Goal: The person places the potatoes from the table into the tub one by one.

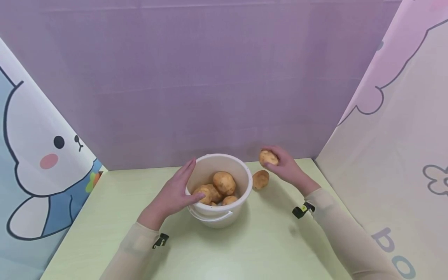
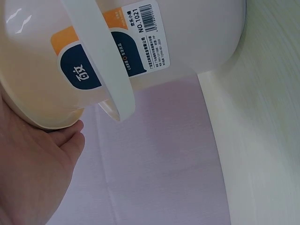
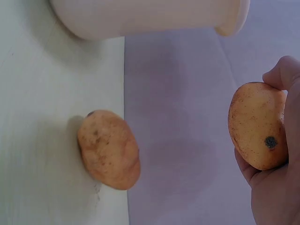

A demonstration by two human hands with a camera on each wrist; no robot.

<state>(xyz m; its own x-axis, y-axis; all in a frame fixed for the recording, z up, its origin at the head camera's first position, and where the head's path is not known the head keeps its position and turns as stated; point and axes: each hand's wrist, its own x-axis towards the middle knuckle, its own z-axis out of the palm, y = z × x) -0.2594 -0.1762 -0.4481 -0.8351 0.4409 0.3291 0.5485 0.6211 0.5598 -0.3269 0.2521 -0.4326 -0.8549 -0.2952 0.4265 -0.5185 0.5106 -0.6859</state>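
A white bucket (image 1: 246, 194) with a handle hanging at its front stands on the table, several potatoes (image 1: 224, 183) inside it. My left hand (image 1: 173, 194) rests at the bucket's left rim, fingers straight along the edge and thumb reaching over the opening. In the left wrist view, its fingertips (image 2: 75, 140) lie right at the rim. To the bucket's right, my right hand (image 1: 285, 167) holds a potato (image 3: 258, 126) with a dark spot, raised above the table between thumb and fingers. Below it, another potato (image 3: 109, 150) lies on the table close to the bucket.
The pale green table (image 1: 280, 245) ends at a purple cloth wall (image 1: 224, 85) behind the bucket. Printed cartoon panels stand along the left side (image 1: 31, 155) and right side (image 1: 395, 163). The bucket's label (image 2: 136, 42) shows in the left wrist view.
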